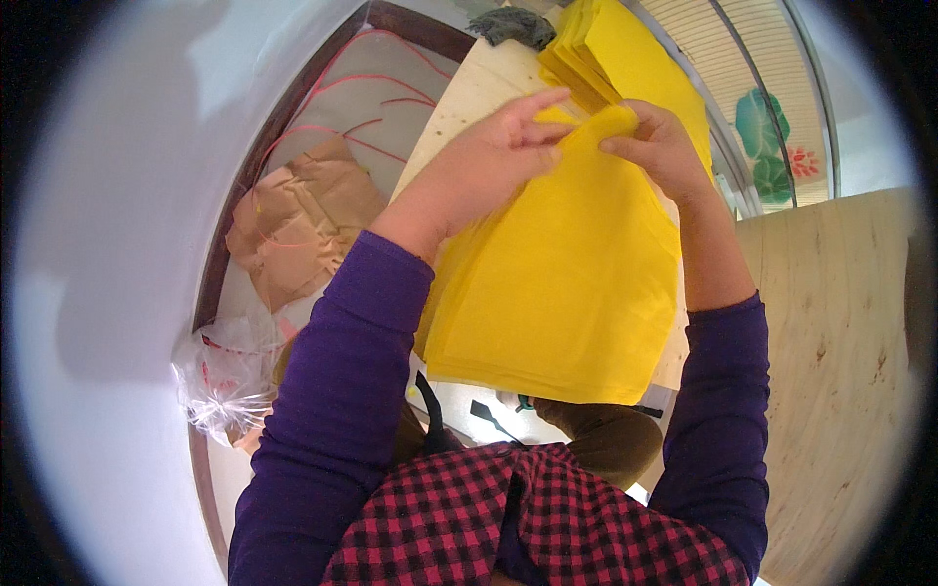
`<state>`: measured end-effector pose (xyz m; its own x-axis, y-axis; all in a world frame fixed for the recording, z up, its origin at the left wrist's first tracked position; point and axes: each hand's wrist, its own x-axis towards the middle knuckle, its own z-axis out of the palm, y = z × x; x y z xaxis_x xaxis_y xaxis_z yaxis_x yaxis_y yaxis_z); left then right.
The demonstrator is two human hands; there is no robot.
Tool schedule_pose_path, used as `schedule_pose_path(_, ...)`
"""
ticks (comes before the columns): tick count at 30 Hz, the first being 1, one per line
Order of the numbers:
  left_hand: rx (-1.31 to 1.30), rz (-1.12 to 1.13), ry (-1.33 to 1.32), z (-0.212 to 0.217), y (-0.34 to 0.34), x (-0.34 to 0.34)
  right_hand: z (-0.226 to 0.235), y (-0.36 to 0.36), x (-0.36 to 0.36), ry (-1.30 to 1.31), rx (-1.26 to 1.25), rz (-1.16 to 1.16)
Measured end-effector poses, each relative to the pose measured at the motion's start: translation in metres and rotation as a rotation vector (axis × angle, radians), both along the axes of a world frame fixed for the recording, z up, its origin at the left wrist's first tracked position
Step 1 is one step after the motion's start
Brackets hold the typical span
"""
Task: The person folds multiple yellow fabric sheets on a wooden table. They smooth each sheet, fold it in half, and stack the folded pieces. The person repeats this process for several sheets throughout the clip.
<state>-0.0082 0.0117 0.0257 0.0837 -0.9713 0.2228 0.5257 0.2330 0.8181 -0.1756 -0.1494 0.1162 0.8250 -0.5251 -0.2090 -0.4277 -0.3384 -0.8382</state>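
Head view: right hand [672,154] pinches yellow cloth [559,283] (fingertips [618,147] at far edge).

Yellow fabric [557,303], red-and-black checked garment [430,518]

Your 2 forearms [410,223] reaching forward, left hand [498,145] with fingers [547,100] parted, right hand [671,148] turned inward, apparently pinching
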Motion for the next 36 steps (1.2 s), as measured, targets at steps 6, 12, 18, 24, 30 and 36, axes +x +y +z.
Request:
schedule_pose_path(6, 0.199, 0.371, 0.183, -0.007, -0.004, 0.022, 0.006, 0.001, -0.015, -0.083, -0.107, 0.112)
schedule_pose_path(12, 0.478, 0.325, -0.007, -0.013, -0.003, 0.022, 0.013, 0.003, -0.021, -0.063, -0.079, 0.134)
schedule_pose_path(18, 0.470, 0.233, -0.059, -0.009, -0.002, 0.019, 0.007, -0.001, -0.010, -0.034, -0.049, 0.015)
schedule_pose_path(24, 0.484, 0.257, -0.041, -0.008, 0.000, 0.019, -0.008, -0.001, 0.010, -0.006, 0.022, 0.011)
schedule_pose_path(30, 0.490, 0.239, -0.025, -0.010, -0.001, 0.017, -0.023, -0.005, 0.027, 0.122, 0.058, -0.022)
schedule_pose_path(36, 0.476, 0.206, -0.070, -0.016, -0.005, 0.014, -0.041, -0.007, 0.033, 0.075, -0.155, 0.029)
